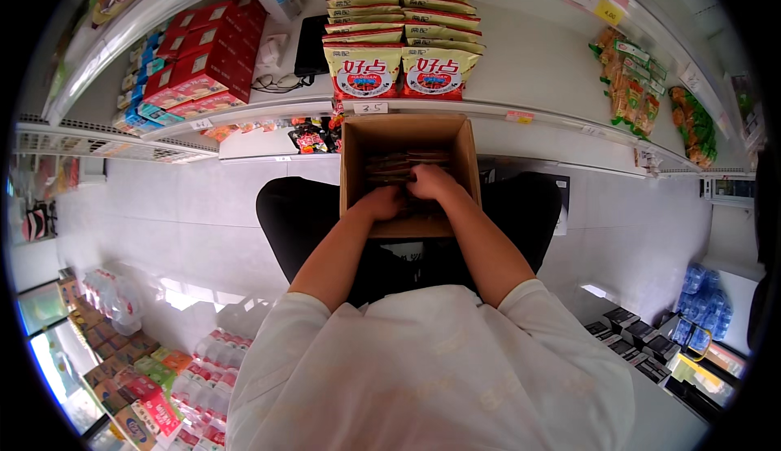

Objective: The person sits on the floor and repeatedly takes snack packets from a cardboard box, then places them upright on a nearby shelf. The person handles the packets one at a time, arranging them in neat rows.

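An open cardboard box (352, 164) stands between my knees, just in front of the shelf. Both my hands reach down into it. My left hand (385, 202) is low on the near side, its fingers hidden in the shadow among the packets. Slightly farther in, my right hand (431, 181) has its fingers curled down at the packets (390, 167), which stand in rows. Whether either hand grips a packet is not visible. On the shelf above the box, two rows of yellow and red snack bags (366, 76) stand upright, one behind another.
Left along the shelf (525, 54) are a black phone (311, 45), eyeglasses (284, 84) and stacked red boxes (204, 54). Bread packs (631, 85) lie at the right. Bagged snacks (314, 137) sit on the lower shelf. Bottle packs (207, 372) stand behind me.
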Available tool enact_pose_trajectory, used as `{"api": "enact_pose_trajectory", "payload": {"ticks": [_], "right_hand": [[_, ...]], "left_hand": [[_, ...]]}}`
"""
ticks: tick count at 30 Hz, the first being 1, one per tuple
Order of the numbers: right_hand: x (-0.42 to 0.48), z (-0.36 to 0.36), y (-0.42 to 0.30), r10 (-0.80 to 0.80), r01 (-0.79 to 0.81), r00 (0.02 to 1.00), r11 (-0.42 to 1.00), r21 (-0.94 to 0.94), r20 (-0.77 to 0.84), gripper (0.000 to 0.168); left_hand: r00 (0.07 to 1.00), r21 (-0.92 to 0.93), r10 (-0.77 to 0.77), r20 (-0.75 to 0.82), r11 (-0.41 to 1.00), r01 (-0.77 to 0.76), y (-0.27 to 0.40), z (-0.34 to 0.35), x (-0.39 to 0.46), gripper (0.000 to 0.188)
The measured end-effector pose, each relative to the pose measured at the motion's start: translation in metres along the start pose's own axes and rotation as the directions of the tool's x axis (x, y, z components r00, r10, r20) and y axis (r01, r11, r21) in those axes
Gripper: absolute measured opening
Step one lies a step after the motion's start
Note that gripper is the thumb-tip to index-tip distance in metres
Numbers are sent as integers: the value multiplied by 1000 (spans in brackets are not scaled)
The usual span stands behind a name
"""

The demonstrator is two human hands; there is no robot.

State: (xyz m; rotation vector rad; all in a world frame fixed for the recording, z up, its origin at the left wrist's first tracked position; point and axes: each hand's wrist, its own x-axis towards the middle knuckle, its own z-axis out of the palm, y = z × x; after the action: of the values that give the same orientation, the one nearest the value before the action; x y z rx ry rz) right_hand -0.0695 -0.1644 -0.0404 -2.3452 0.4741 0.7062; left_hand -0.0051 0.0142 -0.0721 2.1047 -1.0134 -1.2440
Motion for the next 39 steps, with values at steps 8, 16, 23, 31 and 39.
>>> {"api": "enact_pose_trajectory", "payload": {"ticks": [8, 16, 23, 31, 39], "right_hand": [[35, 37, 4, 148, 0, 883, 949, -317, 445, 36], [50, 95, 3, -222, 157, 969, 894, -419, -111, 33], [52, 99, 13, -75, 120, 988, 924, -364, 136, 39], [20, 49, -3, -134, 126, 991, 967, -220, -21, 27], [-16, 16, 5, -488, 531, 778, 847, -2, -396, 10]], "left_hand": [[971, 332, 142, 193, 921, -201, -29, 66, 26, 35], [941, 270, -136, 311, 961, 50, 45, 40, -7, 40], [945, 293, -253, 206, 938, 187, 15, 54, 1, 44], [911, 339, -266, -315, 865, 370, 75, 10, -27, 49], [833, 421, -4, -553, 862, 284, 52, 12, -16, 35]]}}
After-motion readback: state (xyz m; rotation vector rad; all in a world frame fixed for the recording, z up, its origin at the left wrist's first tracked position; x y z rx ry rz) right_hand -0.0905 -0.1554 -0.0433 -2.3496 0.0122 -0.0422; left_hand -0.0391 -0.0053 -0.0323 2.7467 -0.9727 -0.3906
